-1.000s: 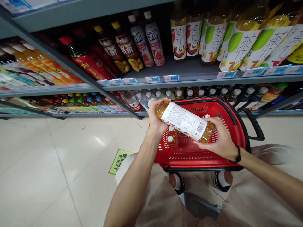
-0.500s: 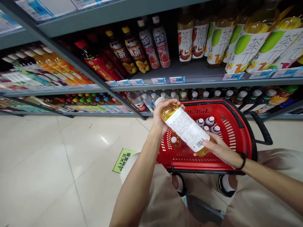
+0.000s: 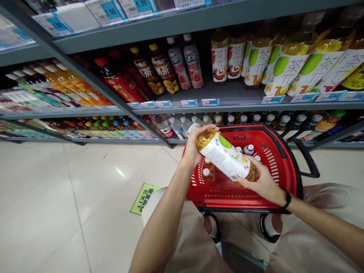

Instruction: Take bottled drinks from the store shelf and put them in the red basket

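A large tea bottle (image 3: 226, 153) with a white label and amber liquid lies tilted between my hands, its white cap pointing up and left. My left hand (image 3: 196, 146) is wrapped round the neck end. Around the base end closes my right hand (image 3: 263, 182), with the thumb on the label. Both hold the bottle over a red shopping basket (image 3: 227, 200). Inside the basket, several small bottles with white caps (image 3: 248, 150) stand at the right, and amber bottles (image 3: 208, 173) stand at the left, partly hidden by the held bottle.
Shelves in front carry large tea bottles (image 3: 281, 72), iced tea bottles (image 3: 165, 72) and peach drinks (image 3: 193, 64). Rows of small bottles fill the bottom shelf. The basket's black handle (image 3: 309, 159) sticks out right. A green exit sign (image 3: 143, 198) is on the floor beside my left leg.
The bottle has been rolled in my hands, so the label's green fruit picture now shows beside the printed text. The view has tilted slightly upward.
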The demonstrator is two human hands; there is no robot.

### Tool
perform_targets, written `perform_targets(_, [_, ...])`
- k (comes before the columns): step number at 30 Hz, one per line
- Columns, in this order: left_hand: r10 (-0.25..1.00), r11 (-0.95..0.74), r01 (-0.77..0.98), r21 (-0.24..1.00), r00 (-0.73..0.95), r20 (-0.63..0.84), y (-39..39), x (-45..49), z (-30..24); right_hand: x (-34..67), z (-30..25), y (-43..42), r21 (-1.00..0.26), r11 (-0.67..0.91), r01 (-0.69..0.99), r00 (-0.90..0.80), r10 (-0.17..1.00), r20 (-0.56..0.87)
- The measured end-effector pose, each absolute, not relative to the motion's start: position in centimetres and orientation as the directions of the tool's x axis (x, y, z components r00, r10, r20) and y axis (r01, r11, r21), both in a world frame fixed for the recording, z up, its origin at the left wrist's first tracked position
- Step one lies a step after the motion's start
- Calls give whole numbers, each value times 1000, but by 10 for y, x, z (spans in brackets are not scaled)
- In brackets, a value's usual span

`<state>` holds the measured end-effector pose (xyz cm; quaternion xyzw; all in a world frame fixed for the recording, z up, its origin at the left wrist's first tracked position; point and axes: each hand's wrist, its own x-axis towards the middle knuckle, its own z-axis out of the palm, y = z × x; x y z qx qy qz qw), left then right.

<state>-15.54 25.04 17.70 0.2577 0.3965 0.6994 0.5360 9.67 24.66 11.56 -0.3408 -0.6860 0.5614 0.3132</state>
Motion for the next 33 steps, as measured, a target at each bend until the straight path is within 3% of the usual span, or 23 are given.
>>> perform_targets(9, [937,-102,-628,772,-322,-138,253,-152,172,102,118,256,-744,575,341,-542,767,344])
perform_targets(16, [938,-136,-652,746,-327,-115,252,-153,173,100,117,259,-675,660,331,-558,713,423])
perform_targets(22, [944,-93,-624,776,-303,-130,247,-152,176,99,117,252,-826,468,314,-532,807,256])
perform_targets(27, [946,-92,-552,829,-309,-101,246,-152,175,94,113,244,-985,131,108,-552,832,50])
perform_targets(33, [960,-123,-569,813,-274,-47,244,-148,182,88,122,233,-967,-249,-52,-566,805,-177])
